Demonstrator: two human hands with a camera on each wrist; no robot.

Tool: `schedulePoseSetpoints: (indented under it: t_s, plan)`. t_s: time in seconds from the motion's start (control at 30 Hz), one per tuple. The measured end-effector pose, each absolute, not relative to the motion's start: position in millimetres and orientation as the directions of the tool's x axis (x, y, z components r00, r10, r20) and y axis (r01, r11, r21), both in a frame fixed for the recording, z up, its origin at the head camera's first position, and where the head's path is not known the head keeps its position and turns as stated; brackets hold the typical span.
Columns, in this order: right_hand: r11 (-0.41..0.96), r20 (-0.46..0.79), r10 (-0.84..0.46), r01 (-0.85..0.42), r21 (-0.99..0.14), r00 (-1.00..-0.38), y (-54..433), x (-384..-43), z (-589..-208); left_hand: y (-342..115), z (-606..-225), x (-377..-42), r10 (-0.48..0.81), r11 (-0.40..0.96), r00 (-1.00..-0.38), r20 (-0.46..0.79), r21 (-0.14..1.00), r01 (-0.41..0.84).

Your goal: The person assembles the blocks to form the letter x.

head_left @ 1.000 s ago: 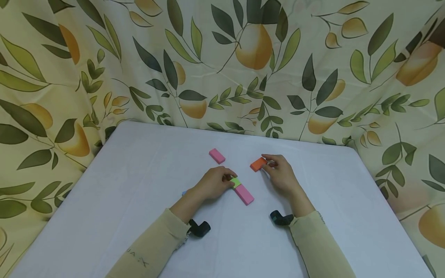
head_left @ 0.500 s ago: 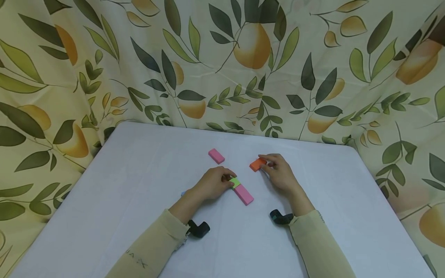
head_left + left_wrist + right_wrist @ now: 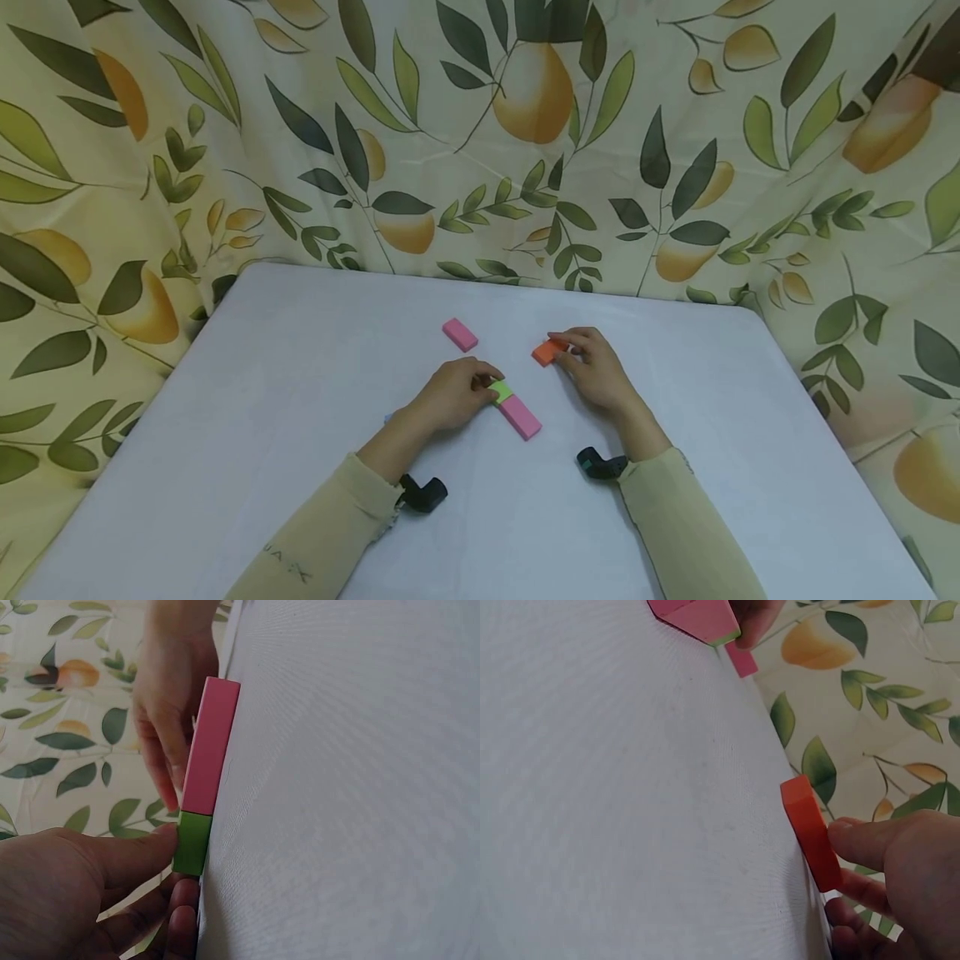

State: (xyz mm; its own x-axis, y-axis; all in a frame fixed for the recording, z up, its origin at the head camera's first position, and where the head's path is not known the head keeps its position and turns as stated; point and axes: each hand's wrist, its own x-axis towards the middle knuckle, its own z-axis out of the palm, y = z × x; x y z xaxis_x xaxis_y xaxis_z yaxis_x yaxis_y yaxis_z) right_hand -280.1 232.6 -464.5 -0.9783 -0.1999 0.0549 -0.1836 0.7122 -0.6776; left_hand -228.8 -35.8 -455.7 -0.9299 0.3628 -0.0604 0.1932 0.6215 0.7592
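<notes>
Leaf-and-fruit-printed cloth (image 3: pixel 465 158) hangs behind the one white desk (image 3: pixel 510 533) we look down on, filling the upper part of the head view. We count two hands over the desk. With the left hand (image 3: pixel 453 393) we pinch the one green block (image 3: pixel 502 392), a narrow grip: the thumb is against one side and the fingertips are at the other. With the right hand (image 3: pixel 597 369) we pinch the one orange block (image 3: pixel 545 353), also narrowly, between thumb and fingers. It is beyond the green block and to its right, well apart; we cannot tell whether it rests flat or is slightly raised.

Pink blocks number two. One, the near pink block (image 3: pixel 521 417), lies end to end with the green block, the two touching in a straight line that slants toward us and rightward. The other, the far pink block (image 3: pixel 460 335), lies by itself beyond the left hand. Of one blue thing (image 3: pixel 387 417) we see only a small corner beside the left wrist; the arm hides the rest. Farther out we count two black cameras (image 3: pixel 424 495), one at each wrist, and two tan sleeves (image 3: pixel 322 521), the left bearing dark lettering.
</notes>
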Motion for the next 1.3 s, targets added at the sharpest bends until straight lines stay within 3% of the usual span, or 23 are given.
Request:
schedulePoseSetpoints:
  t_s: [0.47, 1.3]
  plan:
    - [0.696, 0.093, -0.222, -0.225, -0.682, -0.971, 229.1, -285.9, -464.5, -39.0, -456.2, -231.9, 0.359, 0.616, -0.932, -0.054, 0.764, 0.193]
    - [0.732, 0.053, -0.202, -0.186, -0.655, -0.978, 230.7, -279.3, -465.5, -35.1, -459.9, -230.6, 0.366, 0.614, -0.929, -0.048, 0.762, 0.203]
